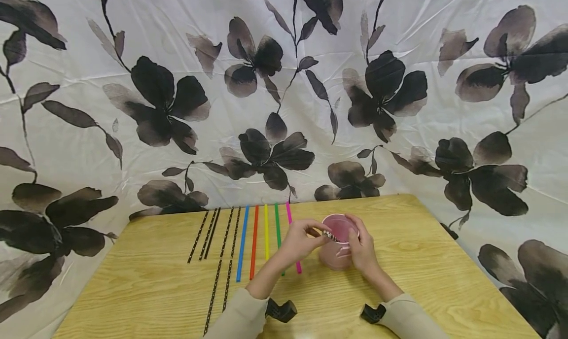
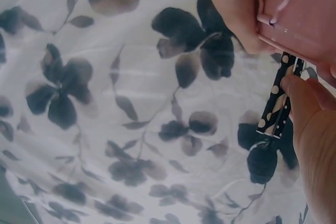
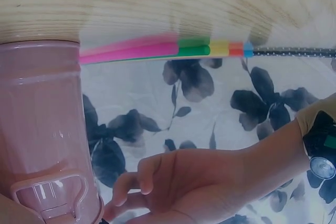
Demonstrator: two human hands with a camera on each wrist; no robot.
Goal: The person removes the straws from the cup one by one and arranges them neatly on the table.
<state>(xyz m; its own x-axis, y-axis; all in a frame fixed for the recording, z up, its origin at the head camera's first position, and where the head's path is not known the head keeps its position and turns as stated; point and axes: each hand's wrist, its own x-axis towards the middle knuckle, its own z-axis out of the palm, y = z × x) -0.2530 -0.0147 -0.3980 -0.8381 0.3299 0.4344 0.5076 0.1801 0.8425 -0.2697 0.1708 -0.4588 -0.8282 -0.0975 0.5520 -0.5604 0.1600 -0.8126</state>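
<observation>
A pink container (image 1: 334,258) with a small wire handle on its side stands on the wooden table. My right hand (image 1: 365,248) grips its right side near the rim, thumb at the near edge and fingers round the far side. Between thumb and fingers, my left hand (image 1: 298,240) pinches a small bunch of black patterned straws (image 2: 276,98) at the container's mouth. Dots and stripes show on these straws in the left wrist view, and their far part goes past the rim. In the right wrist view, the left hand (image 3: 194,182) is beside the rim.
Left of the container lie a pink straw (image 1: 299,266), a green straw (image 1: 277,220), a yellow straw (image 1: 266,230), a red straw (image 1: 254,243) and a blue straw (image 1: 242,243). Farther left are several black patterned straws (image 1: 216,275). A floral cloth (image 1: 275,107) hangs behind the table (image 1: 421,260).
</observation>
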